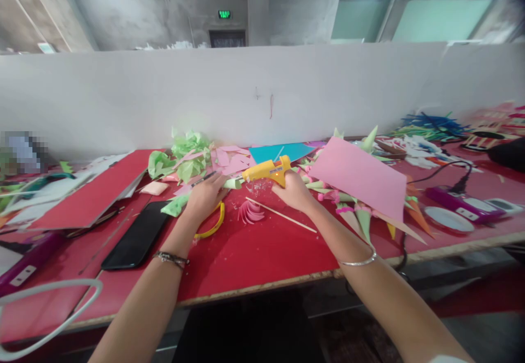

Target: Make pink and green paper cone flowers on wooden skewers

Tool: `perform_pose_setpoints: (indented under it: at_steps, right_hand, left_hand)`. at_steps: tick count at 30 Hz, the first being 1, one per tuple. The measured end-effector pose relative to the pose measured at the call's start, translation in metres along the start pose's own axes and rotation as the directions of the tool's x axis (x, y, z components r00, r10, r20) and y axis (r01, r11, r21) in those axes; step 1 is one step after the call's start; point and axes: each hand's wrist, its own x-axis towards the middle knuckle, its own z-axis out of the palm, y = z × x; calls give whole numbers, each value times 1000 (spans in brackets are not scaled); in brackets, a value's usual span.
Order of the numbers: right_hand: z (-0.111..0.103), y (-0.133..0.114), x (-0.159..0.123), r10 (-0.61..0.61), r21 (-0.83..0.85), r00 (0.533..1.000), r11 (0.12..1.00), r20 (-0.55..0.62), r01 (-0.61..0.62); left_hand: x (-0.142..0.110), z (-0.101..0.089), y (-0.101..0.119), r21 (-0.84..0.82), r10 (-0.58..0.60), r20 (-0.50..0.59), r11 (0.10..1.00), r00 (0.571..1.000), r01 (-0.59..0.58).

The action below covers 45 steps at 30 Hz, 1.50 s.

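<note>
My right hand (293, 189) is closed around the handle of a yellow hot glue gun (264, 172), its nozzle pointing left. In my left hand (205, 194) is a rolled light green paper piece (233, 184), its end turned toward the nozzle. The nozzle tip is close to the roll; whether they touch I cannot tell. Behind the left fingers lies a dark pen-like stick (204, 179). Yellow scissor-like handles (215, 223) show beneath the left wrist. On the red tabletop between my hands lie a curled pink paper piece (251, 212) and a thin wooden stick (283, 215).
A black phone (137, 237) lies left, beside red sheets (102, 188). Crumpled green paper (191, 152) is heaped behind. To the right, a pink sheet (361, 174) covers several paper cones (363, 223). A purple power strip (459, 203) and white dish (448, 219) stand farther right.
</note>
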Motion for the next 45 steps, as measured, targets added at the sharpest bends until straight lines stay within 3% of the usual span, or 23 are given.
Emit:
perform_pose_setpoints:
  at_steps: [20,34,41,45]
  right_hand:
    - [0,3,2,54,-125,998,991,15,-52]
    - [1,8,1,9,-196,1000,980,-14,-11]
    - [1,16,2,105,-252,993,961,-47,-114]
    - [5,27,2,183,-255,982,953,54,-163]
  left_hand:
    - [0,0,1,2,-18,-21,1000,1000,18]
    - [-1,0,0,-11,-124,-34,992,992,123]
    - [-1,-1,1,-14,-172,-31,985,985,172]
    - [1,0,1,-53,-164,-7,985,986,164]
